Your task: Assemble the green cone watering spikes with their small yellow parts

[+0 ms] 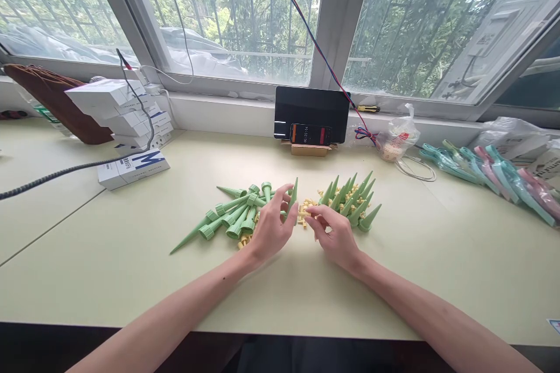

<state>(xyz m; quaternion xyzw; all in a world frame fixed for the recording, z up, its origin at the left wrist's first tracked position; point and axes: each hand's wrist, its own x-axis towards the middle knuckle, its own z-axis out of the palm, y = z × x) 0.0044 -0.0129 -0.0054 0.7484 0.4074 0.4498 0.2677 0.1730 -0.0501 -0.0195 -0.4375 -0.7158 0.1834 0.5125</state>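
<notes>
Left hand [273, 224] pinches one spike [294, 193], tip up, axis near-vertical. Right hand [335, 234] pinches one yellow peg [303, 214], axis sideways.

Apparently a workroom, pale table [280, 303] below barred windows [231, 6], white boxes [126, 106] stacked near its far edge, bagged goods [507, 172] toward its far right corner, many like green cones [236, 224] and yellow parts [306, 205] heaped mid-table, phone [311, 134] showing timer digits near the far edge
</notes>
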